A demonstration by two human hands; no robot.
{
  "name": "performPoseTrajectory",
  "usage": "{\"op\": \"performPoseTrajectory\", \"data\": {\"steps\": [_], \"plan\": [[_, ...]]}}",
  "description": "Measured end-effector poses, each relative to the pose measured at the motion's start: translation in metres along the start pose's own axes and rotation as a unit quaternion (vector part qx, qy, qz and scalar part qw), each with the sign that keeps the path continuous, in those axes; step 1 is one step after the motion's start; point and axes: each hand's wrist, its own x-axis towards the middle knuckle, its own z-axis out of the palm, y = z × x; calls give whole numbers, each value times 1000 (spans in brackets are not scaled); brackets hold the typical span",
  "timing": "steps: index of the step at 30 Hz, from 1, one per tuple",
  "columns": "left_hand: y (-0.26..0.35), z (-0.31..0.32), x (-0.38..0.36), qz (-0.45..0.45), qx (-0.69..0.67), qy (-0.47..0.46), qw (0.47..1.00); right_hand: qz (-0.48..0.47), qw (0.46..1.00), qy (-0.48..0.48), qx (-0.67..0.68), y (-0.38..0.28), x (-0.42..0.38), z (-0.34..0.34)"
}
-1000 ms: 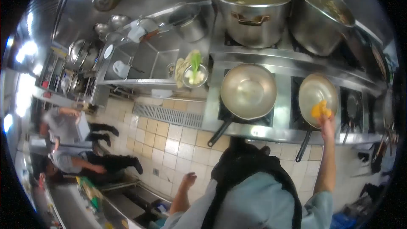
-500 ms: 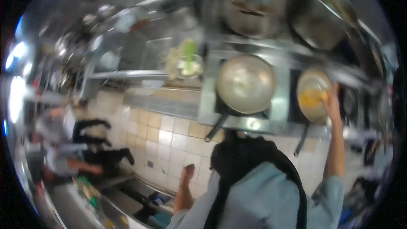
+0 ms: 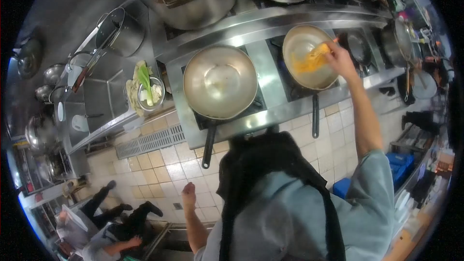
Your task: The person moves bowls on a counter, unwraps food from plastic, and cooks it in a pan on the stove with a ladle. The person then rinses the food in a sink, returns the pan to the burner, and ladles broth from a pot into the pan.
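My right hand point(image 3: 341, 61) reaches over the smaller frying pan point(image 3: 297, 40) on the right burner, its fingers closed on an orange-yellow clump point(image 3: 316, 54). More of the same orange-yellow stuff spreads over the pan's bottom below the fingers; I cannot tell what kind it is. The black handle point(image 3: 315, 116) of that pan points toward me. Down at my left side, away from the stove, my left hand point(image 3: 189, 191) hangs over the tiled floor with fingers curled in and nothing visible in it. A larger frying pan point(image 3: 221, 83) with a pale bare inside sits on the left burner.
Big steel pots point(image 3: 191, 5) stand behind the burners. A bowl point(image 3: 153, 97) with a green-stalked vegetable point(image 3: 144, 79) is left of the stove, beside a sink point(image 3: 108, 89). Two people point(image 3: 99, 234) are at the lower left. A floor grate point(image 3: 152, 141) runs below the sink counter.
The view has turned and become sharper, and the stove appears tilted now. My right hand stays at the smaller pan with the orange-yellow clump; my left hand still hangs low.
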Motion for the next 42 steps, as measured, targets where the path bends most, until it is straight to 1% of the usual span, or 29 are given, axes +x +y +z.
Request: {"op": "performPoseTrajectory", "data": {"steps": [1,3,4,5,6,7,8,10,12,14,16,18,19,20,22,23,24,25,26,27,28,29,31,34,36,37,40,41,42], "plan": [[3,-3,1,0,-2,2,1000,-3,1000,-1,0,11,3,-2],[15,-12,-2,0,-52,23,998,-74,992,100,6,34,14,-5],[26,-15,-7,-3,-61,40,997,-97,987,124,37,38,16,-6],[56,-19,-17,5,-88,64,994,-56,992,116,6,33,16,-12],[78,-30,-22,12,-115,98,988,-77,988,127,-43,42,20,-9],[74,-42,-5,69,-118,131,982,-104,988,107,35,60,26,-2],[73,-57,16,126,-114,160,972,-112,992,53,13,61,30,0],[151,-87,14,171,-29,225,959,-100,992,23,69,73,28,14],[221,-112,18,284,-37,273,918,-97,994,15,45,66,17,19],[297,-138,9,324,34,306,895,-91,991,20,94,58,4,25],[353,-160,25,449,61,365,813,-75,993,10,90,17,-19,21],[412,-179,26,436,110,366,815,-20,990,-28,136,-9,-42,24],[430,-194,44,464,147,383,785,-23,987,-23,156,-30,-55,23],[448,-207,62,493,182,397,753,-22,988,-22,154,-30,-65,26],[490,-223,83,528,258,422,690,-5,986,50,159,-27,-91,33],[508,-229,95,532,255,422,689,9,983,57,177,-32,-104,33],[526,-236,107,496,310,426,690,22,978,65,195,-38,-118,34],[541,-241,118,459,365,428,688,47,979,85,180,-37,-133,36],[553,-245,132,464,362,427,687,72,978,106,165,-37,-148,37],[563,-250,146,426,408,407,698,74,977,112,163,-40,-162,40],[572,-253,157,386,454,384,705,103,970,128,178,-44,-176,43],[582,-253,166,393,453,382,704,133,961,145,193,-48,-189,47],[600,-253,179,246,543,291,748,151,957,151,198,-51,-209,57],[610,-255,192,239,580,278,728,176,949,160,206,-64,-225,75],[610,-256,201,232,578,289,726,145,946,182,227,-73,-230,85],[609,-256,203,223,576,302,726,158,947,156,231,-77,-231,84],[600,-254,185,244,551,336,724,157,953,141,215,-80,-232,87],[594,-255,171,244,551,337,723,157,953,140,216,-82,-231,87],[586,-256,152,254,526,362,727,146,957,137,211,-85,-229,85]]}}
